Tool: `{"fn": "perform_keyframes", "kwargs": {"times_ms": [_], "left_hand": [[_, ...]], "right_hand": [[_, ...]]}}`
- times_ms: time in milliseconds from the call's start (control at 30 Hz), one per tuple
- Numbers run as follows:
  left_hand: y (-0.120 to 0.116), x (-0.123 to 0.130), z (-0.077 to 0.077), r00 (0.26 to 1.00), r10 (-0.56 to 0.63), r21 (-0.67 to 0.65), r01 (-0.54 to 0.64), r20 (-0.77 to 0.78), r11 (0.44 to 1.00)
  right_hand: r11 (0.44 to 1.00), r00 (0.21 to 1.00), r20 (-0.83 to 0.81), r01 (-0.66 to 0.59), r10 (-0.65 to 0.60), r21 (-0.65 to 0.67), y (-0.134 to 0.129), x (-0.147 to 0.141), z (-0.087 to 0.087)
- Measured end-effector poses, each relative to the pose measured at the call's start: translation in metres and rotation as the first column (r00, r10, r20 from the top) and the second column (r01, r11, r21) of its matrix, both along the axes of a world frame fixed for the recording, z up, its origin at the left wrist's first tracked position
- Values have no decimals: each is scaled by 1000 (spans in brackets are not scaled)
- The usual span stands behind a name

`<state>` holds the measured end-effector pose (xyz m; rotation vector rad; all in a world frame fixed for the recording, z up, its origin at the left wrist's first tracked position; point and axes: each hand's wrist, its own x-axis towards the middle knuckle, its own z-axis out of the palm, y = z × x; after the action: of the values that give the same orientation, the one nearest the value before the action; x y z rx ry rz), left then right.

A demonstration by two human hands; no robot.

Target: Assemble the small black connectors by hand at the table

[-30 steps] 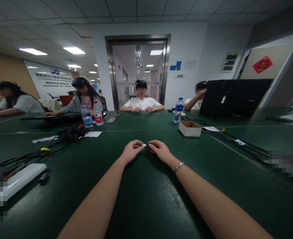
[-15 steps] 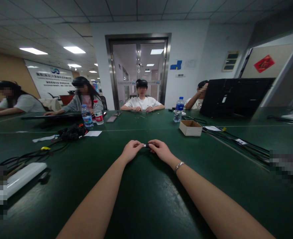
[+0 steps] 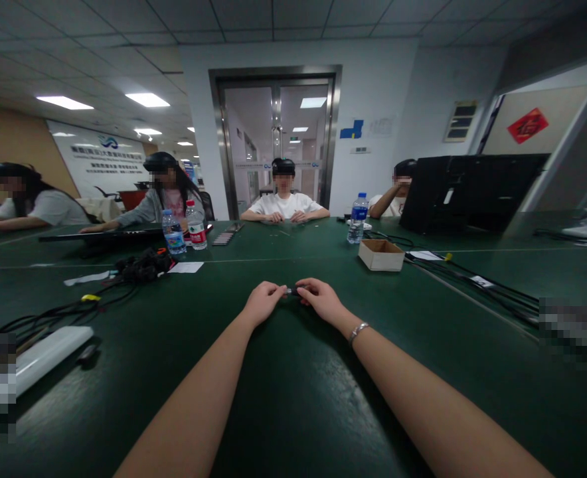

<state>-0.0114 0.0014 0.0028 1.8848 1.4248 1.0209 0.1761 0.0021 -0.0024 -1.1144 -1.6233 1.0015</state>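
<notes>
Over the green table (image 3: 293, 385), my left hand (image 3: 264, 301) and my right hand (image 3: 322, 300) meet at a small black-and-silver object (image 3: 294, 291). The left thumb and fingertips pinch its silver end. Around its dark end, the right thumb and fingers are closed, hiding part of it. Too little of the object shows to name its kind. A silver bracelet (image 3: 358, 332) circles my right wrist.
An open box (image 3: 381, 256) stands beyond my right hand, near a water bottle (image 3: 357, 219) and black cables (image 3: 473, 285). Two bottles (image 3: 184, 229) and a dark cable bundle (image 3: 144, 265) are at left. A white device (image 3: 49, 355) lies nearer. Several people sit around the table.
Both hands stay nearly still with the small object between them. The view has shifted very slightly.
</notes>
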Motion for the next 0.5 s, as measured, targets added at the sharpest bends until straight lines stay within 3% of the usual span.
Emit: {"fn": "perform_keyframes", "kwargs": {"times_ms": [267, 400, 500], "left_hand": [[8, -3, -12, 982, -107, 15, 106, 155, 994], [2, 0, -4, 987, -60, -13, 63, 150, 998], [-5, 2, 4, 999, -9, -36, 11, 45, 999]], "right_hand": [[1000, 1000, -31, -2, 2, -6, 5, 1, -4], [1000, 1000, -20, -5, 5, -11, 6, 2, -6], [1000, 1000, 17, -15, 15, -10, 5, 3, -4]]}}
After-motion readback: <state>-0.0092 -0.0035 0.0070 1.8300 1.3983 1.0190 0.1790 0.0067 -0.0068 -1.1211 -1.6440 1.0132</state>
